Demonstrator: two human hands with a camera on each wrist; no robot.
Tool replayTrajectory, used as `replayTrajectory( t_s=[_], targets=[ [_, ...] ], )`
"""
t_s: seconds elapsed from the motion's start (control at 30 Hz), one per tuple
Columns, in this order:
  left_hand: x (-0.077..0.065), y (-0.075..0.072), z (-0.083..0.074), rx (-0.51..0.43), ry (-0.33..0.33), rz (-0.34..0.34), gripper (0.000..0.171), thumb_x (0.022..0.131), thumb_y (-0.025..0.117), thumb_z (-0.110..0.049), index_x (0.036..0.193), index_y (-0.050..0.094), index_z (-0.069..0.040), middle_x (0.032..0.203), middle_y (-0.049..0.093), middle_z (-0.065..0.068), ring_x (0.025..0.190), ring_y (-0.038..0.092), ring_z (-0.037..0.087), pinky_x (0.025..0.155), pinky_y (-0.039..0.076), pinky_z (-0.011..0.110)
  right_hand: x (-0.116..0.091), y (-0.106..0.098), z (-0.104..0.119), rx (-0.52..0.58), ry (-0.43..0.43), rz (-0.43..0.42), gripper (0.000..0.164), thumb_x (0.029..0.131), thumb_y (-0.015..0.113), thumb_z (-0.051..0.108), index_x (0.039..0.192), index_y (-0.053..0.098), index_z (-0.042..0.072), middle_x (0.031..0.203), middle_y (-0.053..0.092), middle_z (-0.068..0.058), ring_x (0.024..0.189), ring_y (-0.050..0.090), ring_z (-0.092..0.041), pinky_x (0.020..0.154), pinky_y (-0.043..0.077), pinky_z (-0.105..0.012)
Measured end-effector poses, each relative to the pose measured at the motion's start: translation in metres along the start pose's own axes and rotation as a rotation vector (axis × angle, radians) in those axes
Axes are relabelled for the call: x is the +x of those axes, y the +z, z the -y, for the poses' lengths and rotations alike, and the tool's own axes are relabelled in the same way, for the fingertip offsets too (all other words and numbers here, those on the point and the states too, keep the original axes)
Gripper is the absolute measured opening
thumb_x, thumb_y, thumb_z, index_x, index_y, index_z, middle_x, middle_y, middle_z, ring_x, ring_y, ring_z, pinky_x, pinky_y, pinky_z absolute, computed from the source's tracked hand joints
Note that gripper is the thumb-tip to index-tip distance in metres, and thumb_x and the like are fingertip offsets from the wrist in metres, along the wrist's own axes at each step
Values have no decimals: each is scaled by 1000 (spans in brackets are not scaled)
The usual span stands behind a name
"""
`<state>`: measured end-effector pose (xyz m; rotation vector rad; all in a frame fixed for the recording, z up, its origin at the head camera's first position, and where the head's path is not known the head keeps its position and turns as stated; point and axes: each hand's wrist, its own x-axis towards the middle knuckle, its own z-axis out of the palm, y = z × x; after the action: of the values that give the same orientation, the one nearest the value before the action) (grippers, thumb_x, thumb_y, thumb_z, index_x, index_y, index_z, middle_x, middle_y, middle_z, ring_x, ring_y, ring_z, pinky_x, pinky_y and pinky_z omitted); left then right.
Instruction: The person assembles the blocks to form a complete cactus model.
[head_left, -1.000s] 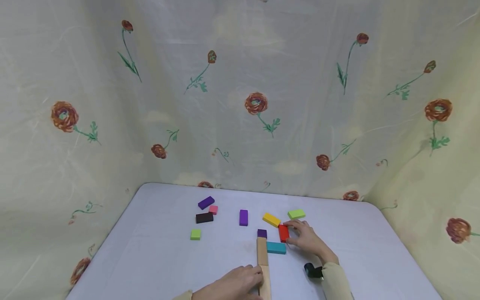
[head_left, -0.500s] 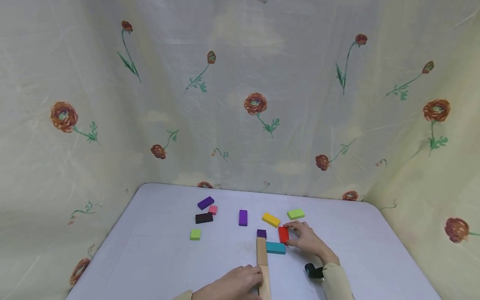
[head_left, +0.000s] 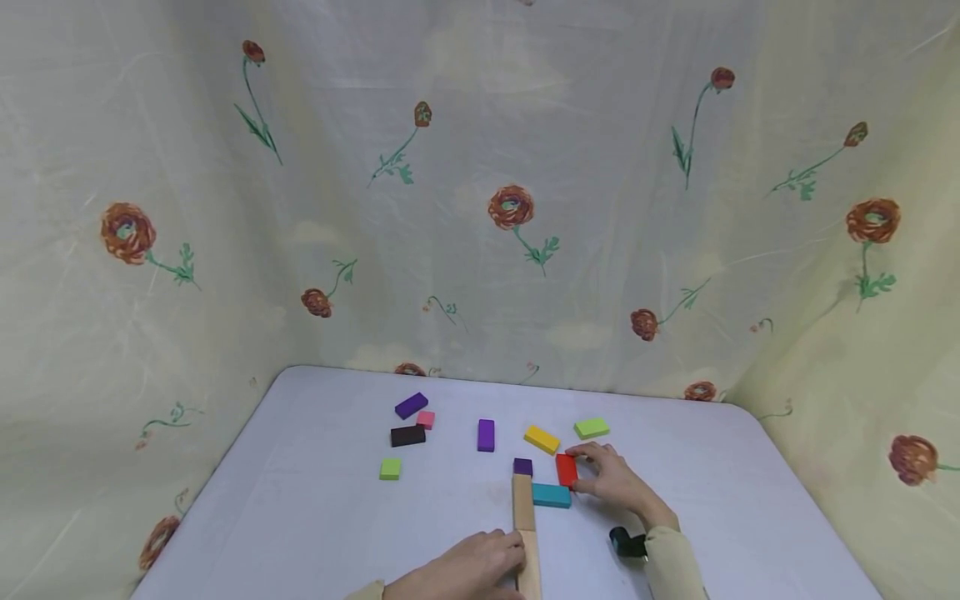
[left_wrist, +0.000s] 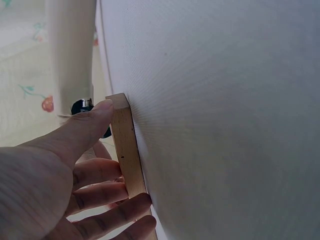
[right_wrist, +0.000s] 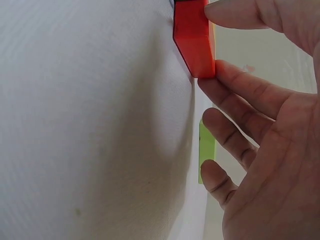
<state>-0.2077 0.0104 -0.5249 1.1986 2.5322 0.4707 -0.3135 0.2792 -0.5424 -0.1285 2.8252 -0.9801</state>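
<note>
On the white table (head_left: 300,500) my right hand (head_left: 613,481) pinches a red block (head_left: 566,470) between thumb and forefinger. In the right wrist view the red block (right_wrist: 195,37) lies flat on the table with the thumb (right_wrist: 240,15) at one end and the forefinger (right_wrist: 245,95) at the other. The red block stands just behind a teal block (head_left: 552,496). My left hand (head_left: 465,571) holds a long wooden bar (head_left: 525,529) at its near end, thumb (left_wrist: 92,120) on one side and fingers curled round the other side of the wooden bar (left_wrist: 125,150). A small purple block (head_left: 522,467) touches the bar's far end.
Loose blocks lie farther back: yellow (head_left: 542,439), light green (head_left: 592,428), purple (head_left: 486,435), dark brown (head_left: 408,436), pink (head_left: 426,419), another purple (head_left: 412,406), and a small green one (head_left: 390,469). Flowered cloth (head_left: 480,208) hangs behind and beside the table.
</note>
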Motion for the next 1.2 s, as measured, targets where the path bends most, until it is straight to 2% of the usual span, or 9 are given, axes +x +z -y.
replayTrajectory(
  t_s=[0.27, 0.53, 0.73, 0.97, 1.2],
  targets=[
    [2, 1, 0, -12, -7, 16, 43, 86, 69, -42, 121, 65, -18, 99, 61, -12, 74, 48, -1, 75, 48, 13, -1, 0, -7, 8, 5, -3, 51, 79, 77, 22, 127, 59, 23, 130, 54, -5, 120, 44, -27, 98, 39, -61],
    [2, 4, 0, 7, 27, -16, 44, 85, 70, -43, 121, 64, -19, 100, 61, -13, 74, 48, -2, 76, 47, 11, -6, -9, -12, 31, 6, -76, 53, 83, 74, 34, 131, 55, 20, 134, 50, -9, 122, 42, -31, 97, 41, -60],
    [3, 4, 0, 8, 35, -24, 43, 85, 69, -43, 120, 65, -18, 98, 60, -13, 74, 48, -3, 75, 47, 11, -6, -17, -19, 94, 30, -151, 64, 84, 71, 41, 138, 46, 16, 141, 43, -12, 129, 36, -35, 101, 35, -63],
    [2, 2, 0, -1, 45, -28, 43, 85, 69, -43, 120, 64, -17, 97, 60, -13, 74, 47, -3, 73, 46, 11, 2, -19, -26, 152, 87, -225, 85, 81, 71, 53, 144, 34, 10, 143, 37, -15, 129, 34, -34, 104, 36, -58],
    [1, 3, 3, 22, 57, -38, 39, 87, 68, -42, 115, 65, -16, 94, 58, -12, 73, 46, -2, 71, 44, 10, 22, -18, -26, 223, 118, -312, 82, 85, 72, 41, 144, 30, 4, 143, 36, -19, 128, 35, -36, 106, 35, -56]
  ],
)
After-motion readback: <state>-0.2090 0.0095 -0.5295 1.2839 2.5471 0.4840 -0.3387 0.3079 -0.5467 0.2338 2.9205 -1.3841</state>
